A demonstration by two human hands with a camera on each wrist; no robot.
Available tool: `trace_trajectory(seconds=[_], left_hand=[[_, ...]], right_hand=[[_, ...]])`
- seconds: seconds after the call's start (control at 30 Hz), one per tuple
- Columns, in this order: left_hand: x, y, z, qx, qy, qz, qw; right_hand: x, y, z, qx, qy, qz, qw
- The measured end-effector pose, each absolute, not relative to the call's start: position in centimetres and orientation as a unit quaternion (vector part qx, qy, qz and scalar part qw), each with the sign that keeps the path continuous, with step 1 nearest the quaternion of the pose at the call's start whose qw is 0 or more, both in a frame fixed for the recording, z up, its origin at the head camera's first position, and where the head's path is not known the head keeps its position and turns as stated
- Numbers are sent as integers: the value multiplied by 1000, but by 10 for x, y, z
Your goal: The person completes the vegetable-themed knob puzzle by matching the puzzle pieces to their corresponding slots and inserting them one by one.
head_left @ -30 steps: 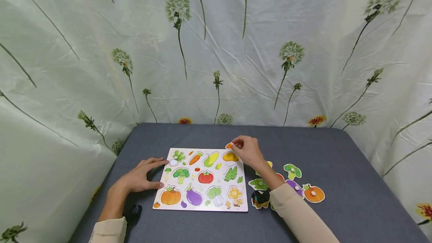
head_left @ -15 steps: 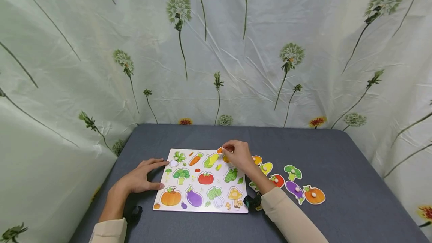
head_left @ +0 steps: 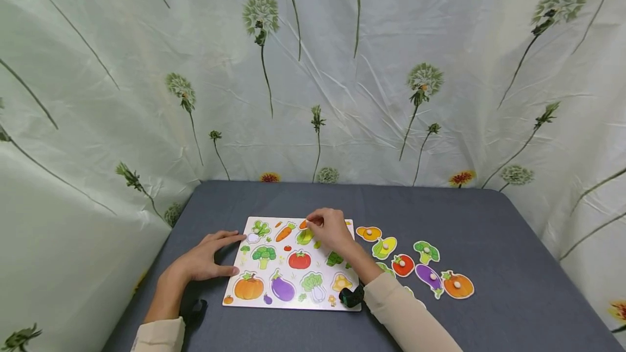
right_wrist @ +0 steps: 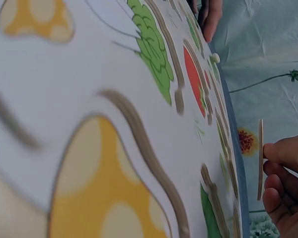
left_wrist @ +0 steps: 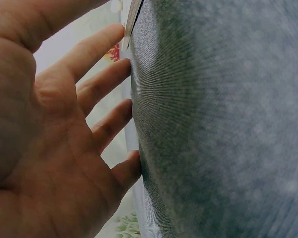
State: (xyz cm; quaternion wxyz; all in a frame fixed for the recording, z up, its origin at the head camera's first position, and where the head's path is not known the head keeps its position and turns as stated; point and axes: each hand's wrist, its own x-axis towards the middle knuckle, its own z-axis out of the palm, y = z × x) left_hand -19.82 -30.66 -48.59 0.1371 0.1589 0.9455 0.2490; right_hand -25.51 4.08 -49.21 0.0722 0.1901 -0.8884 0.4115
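Observation:
A white vegetable puzzle board lies flat on the table, with printed shapes such as a carrot, a tomato and an eggplant. Over its upper part, my right hand pinches a thin orange carrot puzzle piece, mostly hidden by the fingers. The right wrist view has this piece edge-on, raised above the board. My left hand rests at the board's left edge, fingers extended and thumb apart. Seen from the left wrist, its fingertips touch the board's edge and the cloth.
Loose knobbed pieces lie right of the board: potatoes, corn, a tomato, broccoli, an eggplant and a pumpkin. The right forearm partly covers others. A floral curtain hangs behind the grey table.
My right hand has carried the carrot piece leftward from the board's upper right corner to over the printed corn. More loose pieces show as the forearm shifts left. The left hand stays put.

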Motion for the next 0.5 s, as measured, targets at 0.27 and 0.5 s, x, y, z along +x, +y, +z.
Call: trace_trajectory(seconds=[0.27, 0.5], left_hand=[[-199, -307, -487, 163, 946, 246, 135], [-199, -308, -489, 168, 947, 243, 129]], right_hand=[[-253, 29, -495, 197, -886, 417, 55], [-253, 16, -500, 198, -891, 406, 49]])
